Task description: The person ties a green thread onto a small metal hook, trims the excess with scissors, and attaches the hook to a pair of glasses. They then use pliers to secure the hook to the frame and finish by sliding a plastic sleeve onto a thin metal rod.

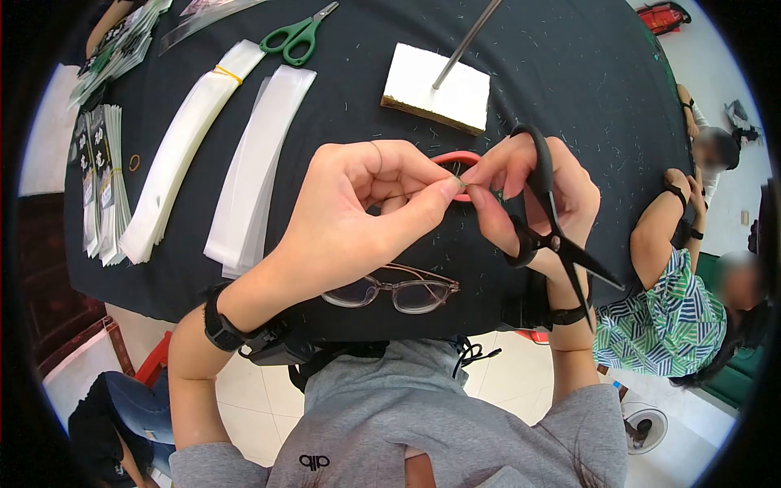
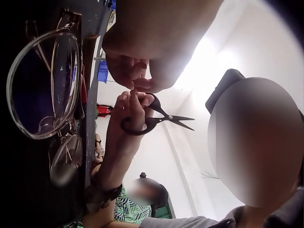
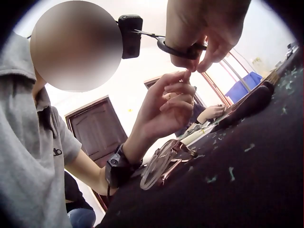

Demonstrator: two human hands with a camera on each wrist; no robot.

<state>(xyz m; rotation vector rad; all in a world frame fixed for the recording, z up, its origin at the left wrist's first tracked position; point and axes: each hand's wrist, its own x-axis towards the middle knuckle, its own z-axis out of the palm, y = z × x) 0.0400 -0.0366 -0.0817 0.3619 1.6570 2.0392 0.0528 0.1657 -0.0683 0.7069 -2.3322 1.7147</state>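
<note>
- Centre of the clock: a tiny strand (image 1: 461,184), apparently green, between both hands' fingertips. Small, partly hidden; a loose pinch could drop it among similar scraps (image 3: 232,174).
- Left hand (image 1: 366,199) at 8 o'clock, thumb and forefinger pinching the strand. Pulling unevenly might snap it or slip it free.
- Right hand (image 1: 574,191) at 3, also pinching, with black scissors (image 1: 556,242) looped on its fingers. Blades apart, pointing toward 4 to 5; a wrist turn could nick skin or sleeve.
- Just behind the fingertips, toward 12: red loop (image 1: 456,155). Strand could snag there.
- Glasses (image 1: 416,298) at 7, below the left forearm. A dropped elbow may knock or scratch them.
- White block (image 1: 407,73) near 11 to 12, rod (image 1: 468,45) upright; an outward reach could topple it.
- Clear sleeves (image 1: 252,179) at 9, loose; a brush might scatter them.
</note>
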